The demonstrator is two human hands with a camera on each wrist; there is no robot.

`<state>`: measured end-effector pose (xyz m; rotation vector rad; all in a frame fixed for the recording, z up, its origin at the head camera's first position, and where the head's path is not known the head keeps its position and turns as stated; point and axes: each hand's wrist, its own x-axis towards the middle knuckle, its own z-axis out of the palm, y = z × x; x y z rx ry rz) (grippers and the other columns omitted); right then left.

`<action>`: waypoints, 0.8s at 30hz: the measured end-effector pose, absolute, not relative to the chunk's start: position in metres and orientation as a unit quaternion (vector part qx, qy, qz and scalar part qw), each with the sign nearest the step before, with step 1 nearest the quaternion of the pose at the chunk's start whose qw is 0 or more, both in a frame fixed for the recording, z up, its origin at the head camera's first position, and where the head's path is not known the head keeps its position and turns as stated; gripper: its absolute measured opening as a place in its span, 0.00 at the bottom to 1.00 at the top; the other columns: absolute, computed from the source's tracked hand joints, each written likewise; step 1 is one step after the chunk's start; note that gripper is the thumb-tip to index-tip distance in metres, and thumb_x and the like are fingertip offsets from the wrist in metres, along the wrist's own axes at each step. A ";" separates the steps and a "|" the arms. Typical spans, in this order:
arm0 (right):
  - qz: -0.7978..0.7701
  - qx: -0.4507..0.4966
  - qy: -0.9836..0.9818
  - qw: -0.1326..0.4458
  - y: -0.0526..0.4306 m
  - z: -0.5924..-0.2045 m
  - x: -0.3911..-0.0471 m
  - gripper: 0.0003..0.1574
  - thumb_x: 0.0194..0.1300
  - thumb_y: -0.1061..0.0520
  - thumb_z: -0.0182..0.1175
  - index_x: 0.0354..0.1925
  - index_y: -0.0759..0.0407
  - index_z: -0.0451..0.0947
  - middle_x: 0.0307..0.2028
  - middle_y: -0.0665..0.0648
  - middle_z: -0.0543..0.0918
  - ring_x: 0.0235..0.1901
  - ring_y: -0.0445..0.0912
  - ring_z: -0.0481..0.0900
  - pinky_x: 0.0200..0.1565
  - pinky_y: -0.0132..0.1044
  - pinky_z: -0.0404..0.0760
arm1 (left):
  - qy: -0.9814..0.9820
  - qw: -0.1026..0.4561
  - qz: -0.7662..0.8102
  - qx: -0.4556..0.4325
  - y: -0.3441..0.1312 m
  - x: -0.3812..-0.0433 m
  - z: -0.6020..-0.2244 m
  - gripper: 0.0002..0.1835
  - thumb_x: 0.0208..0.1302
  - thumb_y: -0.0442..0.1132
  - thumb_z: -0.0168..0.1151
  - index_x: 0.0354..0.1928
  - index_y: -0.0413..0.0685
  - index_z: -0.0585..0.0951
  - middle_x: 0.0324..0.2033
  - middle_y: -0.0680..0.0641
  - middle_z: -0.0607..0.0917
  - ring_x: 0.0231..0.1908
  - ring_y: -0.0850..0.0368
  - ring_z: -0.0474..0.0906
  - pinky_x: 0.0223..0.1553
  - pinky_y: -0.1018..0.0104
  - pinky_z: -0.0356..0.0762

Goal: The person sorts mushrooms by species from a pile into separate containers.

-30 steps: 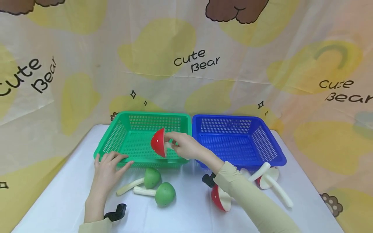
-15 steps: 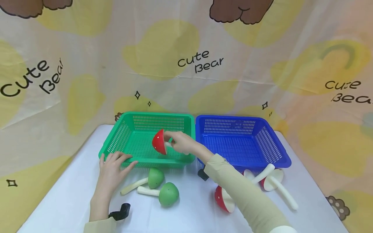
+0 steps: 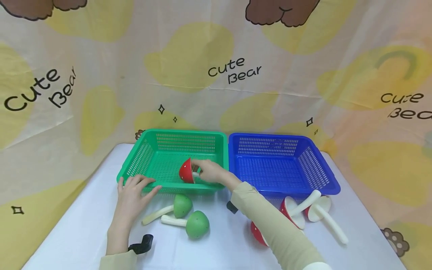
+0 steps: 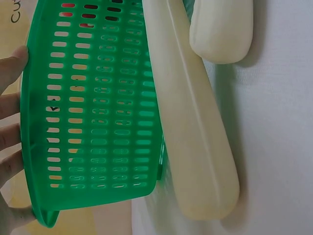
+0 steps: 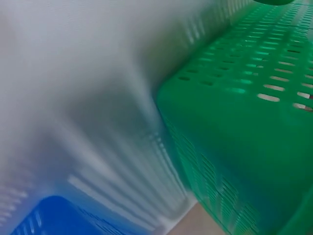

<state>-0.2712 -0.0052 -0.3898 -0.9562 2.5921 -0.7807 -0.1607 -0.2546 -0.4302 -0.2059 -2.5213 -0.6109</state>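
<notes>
My right hand [image 3: 212, 171] pinches the white stem of a toy mushroom [image 3: 186, 171] whose red cap has white dots. The mushroom is tilted sideways, low inside the green basket [image 3: 152, 186], just behind the front wall. At the basket's front-left rim, my left hand [image 3: 131, 198] rests with extended fingers; its fingertips touch the rim in the left wrist view. Just in front of the basket lie two green-capped mushrooms [image 3: 197, 224] with pale stems. The right wrist view holds the green basket's corner [image 5: 220, 122], but neither the right hand nor the held mushroom.
A blue basket [image 3: 317, 189] stands right beside the green one. Several red-capped mushrooms [image 3: 324, 208] lie in front of it, one partly hidden by the right sleeve [image 3: 270, 225]. A printed cloth [image 3: 189, 56] hangs behind the white table [image 3: 175, 255].
My right hand has lowered the red mushroom deeper into the green basket, towards its front wall. The whole scene shifts slightly right in the view. My left hand stays on the rim.
</notes>
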 end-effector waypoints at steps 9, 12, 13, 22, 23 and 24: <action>-0.276 -0.318 0.899 0.123 -0.007 -0.398 -0.268 0.25 0.60 0.73 0.48 0.49 0.52 0.76 0.47 0.53 0.84 0.53 0.48 0.79 0.56 0.42 0.78 | -0.933 0.271 -0.226 -0.076 -0.253 -0.158 -0.430 0.15 0.52 0.45 0.73 0.40 0.46 0.85 0.37 0.45 0.83 0.47 0.42 0.74 0.65 0.26 0.45; -0.280 -0.310 0.899 0.131 -0.007 -0.400 -0.266 0.26 0.59 0.74 0.48 0.50 0.53 0.78 0.48 0.53 0.84 0.56 0.49 0.78 0.59 0.43 0.77 | -0.932 0.273 -0.225 -0.076 -0.253 -0.158 -0.430 0.15 0.52 0.45 0.73 0.40 0.46 0.85 0.37 0.45 0.83 0.47 0.42 0.74 0.64 0.26 0.46; -0.280 -0.306 0.900 0.133 -0.007 -0.401 -0.266 0.26 0.59 0.74 0.48 0.49 0.54 0.79 0.49 0.53 0.84 0.56 0.49 0.78 0.59 0.43 0.77 | -0.932 0.273 -0.225 -0.076 -0.252 -0.157 -0.430 0.15 0.52 0.45 0.73 0.40 0.46 0.85 0.36 0.45 0.83 0.46 0.42 0.74 0.64 0.26 0.46; -0.283 -0.296 0.902 0.134 -0.007 -0.406 -0.265 0.23 0.62 0.72 0.49 0.46 0.54 0.83 0.48 0.53 0.85 0.58 0.48 0.76 0.59 0.42 0.77 | -0.933 0.273 -0.222 -0.074 -0.253 -0.157 -0.430 0.15 0.51 0.45 0.73 0.39 0.47 0.85 0.37 0.46 0.83 0.46 0.42 0.74 0.65 0.26 0.45; -0.283 -0.295 0.903 0.132 -0.007 -0.406 -0.265 0.23 0.62 0.72 0.49 0.46 0.54 0.83 0.48 0.53 0.85 0.58 0.48 0.77 0.59 0.42 0.77 | -0.933 0.273 -0.223 -0.074 -0.253 -0.157 -0.430 0.15 0.51 0.45 0.73 0.39 0.47 0.85 0.37 0.46 0.83 0.46 0.42 0.74 0.65 0.26 0.45; -0.284 -0.293 0.904 0.130 -0.007 -0.406 -0.265 0.23 0.62 0.72 0.50 0.46 0.54 0.83 0.48 0.53 0.85 0.57 0.48 0.77 0.59 0.42 0.77 | -0.933 0.273 -0.224 -0.074 -0.253 -0.157 -0.430 0.15 0.51 0.45 0.73 0.40 0.47 0.85 0.37 0.46 0.83 0.46 0.42 0.74 0.65 0.26 0.45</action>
